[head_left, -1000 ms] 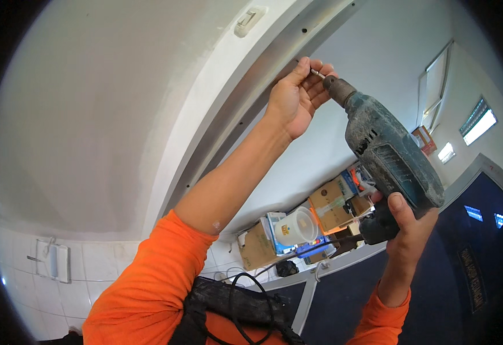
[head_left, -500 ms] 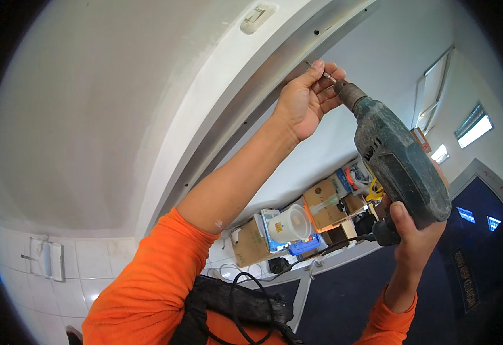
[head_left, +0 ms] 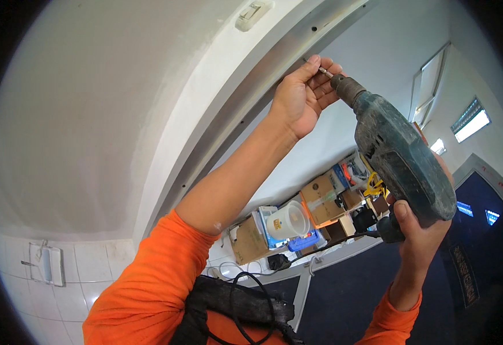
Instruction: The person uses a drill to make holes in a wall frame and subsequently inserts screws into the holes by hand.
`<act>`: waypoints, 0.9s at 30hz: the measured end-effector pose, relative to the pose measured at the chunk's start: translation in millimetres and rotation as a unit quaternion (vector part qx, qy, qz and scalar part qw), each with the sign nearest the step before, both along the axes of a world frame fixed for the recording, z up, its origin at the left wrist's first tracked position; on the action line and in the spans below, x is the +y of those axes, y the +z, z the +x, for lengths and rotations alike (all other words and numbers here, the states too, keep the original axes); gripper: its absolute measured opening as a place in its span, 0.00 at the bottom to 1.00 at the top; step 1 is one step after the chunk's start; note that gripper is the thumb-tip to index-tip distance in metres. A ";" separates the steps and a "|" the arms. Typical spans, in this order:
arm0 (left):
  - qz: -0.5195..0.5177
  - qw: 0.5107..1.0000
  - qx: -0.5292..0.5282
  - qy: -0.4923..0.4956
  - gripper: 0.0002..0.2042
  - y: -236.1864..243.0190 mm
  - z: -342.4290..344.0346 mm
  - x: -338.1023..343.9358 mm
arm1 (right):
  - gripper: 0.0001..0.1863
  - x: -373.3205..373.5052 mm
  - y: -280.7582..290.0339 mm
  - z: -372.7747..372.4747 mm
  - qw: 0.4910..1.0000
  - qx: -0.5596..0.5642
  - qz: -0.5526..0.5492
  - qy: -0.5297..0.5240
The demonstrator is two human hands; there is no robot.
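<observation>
A dusty dark-green power drill slants up and to the left, its chuck end toward the metal frame. My right hand is wrapped round its handle, where the power cord leaves the base. A thin bit sticks out of the chuck. My left hand pinches that bit between thumb and fingers, close to its tip. Just beyond the fingertips runs the grey metal frame of the opening, with dark holes along it. The bit's very tip lies at the frame; whether it touches a screw or hole I cannot tell.
A wall switch sits on the white wall at upper left. Below the arms stand cardboard boxes, a white bucket and a blue container. The drill's black cord hangs past them. A dark door fills the lower right.
The drill's rear has shifted slightly right, and its chuck slightly left. My left hand has moved a little up and left, keeping its pinch on the bit.
</observation>
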State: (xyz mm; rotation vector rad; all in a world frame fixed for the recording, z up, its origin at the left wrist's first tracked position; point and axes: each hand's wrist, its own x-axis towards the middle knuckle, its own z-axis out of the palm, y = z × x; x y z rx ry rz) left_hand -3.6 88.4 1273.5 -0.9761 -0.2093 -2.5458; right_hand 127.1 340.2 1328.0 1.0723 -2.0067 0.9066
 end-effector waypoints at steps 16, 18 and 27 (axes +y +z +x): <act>0.011 1.000 -0.015 0.003 0.12 2.2 0.7 1.9 | 0.47 -0.1 9.7 1.0 0.999 0.014 0.046 -0.004; 0.011 1.000 -0.013 0.006 0.12 2.4 1.7 2.3 | 0.47 3.2 8.0 -2.5 0.998 0.030 0.050 -0.010; 0.005 1.000 -0.002 -0.002 0.12 1.2 2.0 2.8 | 0.47 16.7 -2.8 -19.5 0.996 0.070 0.055 -0.009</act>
